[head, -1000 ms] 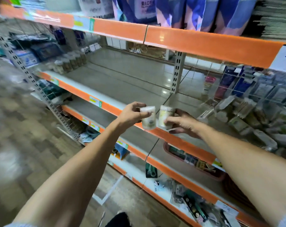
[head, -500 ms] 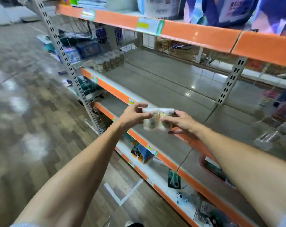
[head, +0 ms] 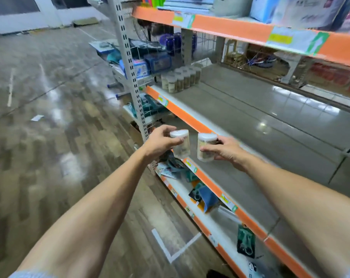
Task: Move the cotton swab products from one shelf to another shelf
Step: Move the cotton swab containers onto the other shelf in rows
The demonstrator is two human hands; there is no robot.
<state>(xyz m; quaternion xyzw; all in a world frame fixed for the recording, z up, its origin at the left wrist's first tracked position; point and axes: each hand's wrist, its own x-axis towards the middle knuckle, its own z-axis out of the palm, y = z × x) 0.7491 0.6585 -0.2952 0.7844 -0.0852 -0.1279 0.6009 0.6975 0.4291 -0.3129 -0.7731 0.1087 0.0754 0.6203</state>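
Left hand (head: 160, 143) and right hand (head: 227, 150) are each closed round one small clear plastic cotton swab tub with a white lid, left tub (head: 180, 144), right tub (head: 206, 147).

Both tubs are held upright in the air, just apart, in front of the orange-edged grey metal middle shelf (head: 270, 121). Tubs are judged light, rigid and smooth, best gripped round the side wall. Two tubs are counted in hand; a blurred cluster of similar tubs (head: 180, 79), roughly ten, is seen standing at the shelf's far left end.
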